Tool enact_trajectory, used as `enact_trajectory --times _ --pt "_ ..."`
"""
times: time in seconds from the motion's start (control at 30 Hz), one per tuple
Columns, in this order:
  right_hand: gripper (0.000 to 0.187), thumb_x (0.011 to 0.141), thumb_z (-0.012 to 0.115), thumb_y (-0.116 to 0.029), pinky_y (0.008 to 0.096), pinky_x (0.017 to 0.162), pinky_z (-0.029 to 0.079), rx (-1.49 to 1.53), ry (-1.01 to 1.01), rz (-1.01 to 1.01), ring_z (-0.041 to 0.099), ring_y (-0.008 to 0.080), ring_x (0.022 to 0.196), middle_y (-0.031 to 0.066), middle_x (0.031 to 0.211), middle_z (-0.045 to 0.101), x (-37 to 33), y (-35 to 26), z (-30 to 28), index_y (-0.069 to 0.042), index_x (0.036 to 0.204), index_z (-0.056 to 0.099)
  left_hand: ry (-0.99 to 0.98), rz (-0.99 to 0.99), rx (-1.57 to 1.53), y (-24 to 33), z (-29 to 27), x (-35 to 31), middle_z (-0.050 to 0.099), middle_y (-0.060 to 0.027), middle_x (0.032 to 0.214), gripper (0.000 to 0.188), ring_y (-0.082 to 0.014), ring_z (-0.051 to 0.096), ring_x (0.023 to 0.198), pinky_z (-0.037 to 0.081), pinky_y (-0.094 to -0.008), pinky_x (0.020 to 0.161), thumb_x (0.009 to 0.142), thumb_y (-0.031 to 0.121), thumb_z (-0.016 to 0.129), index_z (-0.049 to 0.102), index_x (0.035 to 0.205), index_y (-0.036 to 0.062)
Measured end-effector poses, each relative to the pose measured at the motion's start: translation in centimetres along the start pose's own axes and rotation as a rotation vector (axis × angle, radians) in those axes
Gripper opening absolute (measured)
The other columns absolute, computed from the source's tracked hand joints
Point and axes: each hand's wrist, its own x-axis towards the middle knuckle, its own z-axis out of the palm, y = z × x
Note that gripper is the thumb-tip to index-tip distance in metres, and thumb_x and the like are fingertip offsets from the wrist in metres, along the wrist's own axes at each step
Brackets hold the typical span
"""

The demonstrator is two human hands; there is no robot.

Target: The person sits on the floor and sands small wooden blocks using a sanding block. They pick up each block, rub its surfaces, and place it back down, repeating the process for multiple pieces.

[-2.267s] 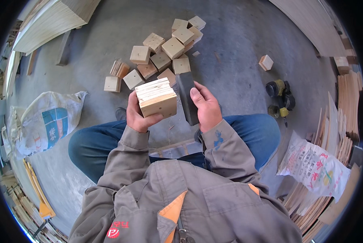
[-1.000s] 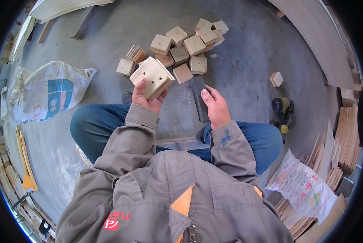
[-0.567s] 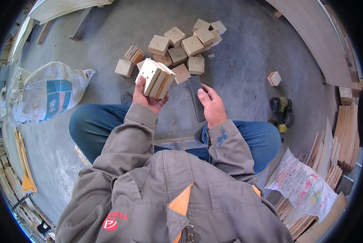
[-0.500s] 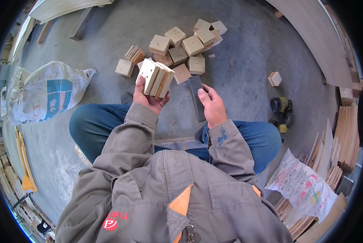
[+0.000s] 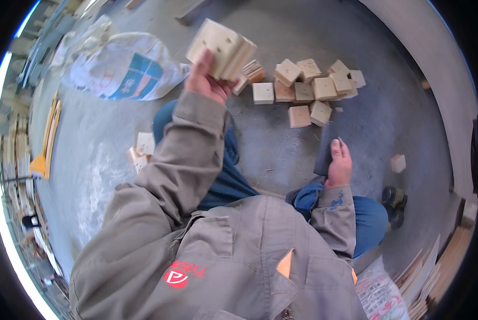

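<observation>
In the head view, 2 bare hands are seen, and both are occupied. A layered wooden block is gripped from below by the left hand; its thumb is laid against the flat face, its other fingers are curled under the layered side, and the spread between them is filled by the block. The block is tilted, and a few dark holes are shown in its pale face. By the right hand, a dark flat bar is held along the thumb side; these fingers are kept nearly straight and close together, and the bar is blurred.

To the right of the left fingers, a loose pile of wooden blocks is spread on the concrete floor; its nearest pieces are partly hidden behind that hand. The same pile is placed beyond the right fingers. Wood chips are scattered between the 2 hands. A white sack with a blue panel is set to the left of the left fingers, and a smaller group of blocks is placed nearer the body, beside the left sleeve. Right of the right fingers, 1 separate block is seen, with a power tool nearer the body.
</observation>
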Motion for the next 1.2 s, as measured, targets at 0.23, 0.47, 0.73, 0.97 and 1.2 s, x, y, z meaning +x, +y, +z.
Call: enact_trajectory --times 0.23,0.47,0.73,0.97,1.2 --pt "0.050 0.104 0.064 -0.027 0.0312 0.110 0.041 -0.066 0.007 -0.014 0.055 0.0192 0.125 0.0132 0.135 0.062 0.7 1.4 -0.8 0.006 0.140 0.056 0.098 0.283 0.187 18.5 -14.3 -0.5 0.067 -0.0168 0.123 0.063 -0.0370 0.069 0.105 0.063 -0.0525 0.076 0.089 0.043 0.077 0.055 0.137 0.0101" --pt "0.050 0.104 0.064 -0.028 0.0320 0.111 0.041 -0.098 0.007 0.034 0.055 0.0207 0.126 0.0143 0.136 0.062 1.4 3.6 -1.4 0.007 0.139 0.057 0.642 0.098 0.128 16.9 -35.8 -4.8 0.053 -0.0203 0.129 0.067 -0.0377 0.057 0.114 0.055 -0.0584 0.089 0.084 0.036 0.081 0.048 0.141 0.0217" --pt "0.052 0.103 0.065 -0.029 0.0327 0.110 0.041 -0.234 -0.010 0.026 0.056 0.0224 0.126 0.0159 0.136 0.062 2.2 4.6 -0.7 0.007 0.139 0.057 0.766 -0.185 0.226 5.7 -36.4 -12.7 0.064 -0.0078 0.129 0.064 -0.0367 0.067 0.106 0.055 -0.0604 0.082 0.086 0.017 0.079 0.048 0.140 0.0308" --pt "0.054 0.102 0.066 -0.033 0.0336 0.111 0.040 -0.347 -0.042 0.030 0.057 0.0242 0.125 0.0176 0.136 0.063 3.0 6.1 -0.6 0.008 0.137 0.059 0.655 -0.423 0.284 -3.4 -39.5 -16.2 0.070 -0.0089 0.116 0.087 -0.0297 0.072 0.090 0.057 -0.0506 0.071 0.078 0.013 0.086 0.038 0.150 0.0244" --pt "0.056 0.101 0.066 -0.036 0.0333 0.109 0.043 -0.411 -0.029 0.064 0.058 0.0231 0.123 0.0170 0.134 0.064 4.0 8.6 -3.6 0.007 0.136 0.060 0.744 -0.668 0.404 -10.8 -47.7 -22.6 0.073 -0.0096 0.104 0.068 -0.0252 0.071 0.085 0.056 -0.0433 0.069 0.072 0.023 0.090 0.059 0.132 0.0080"
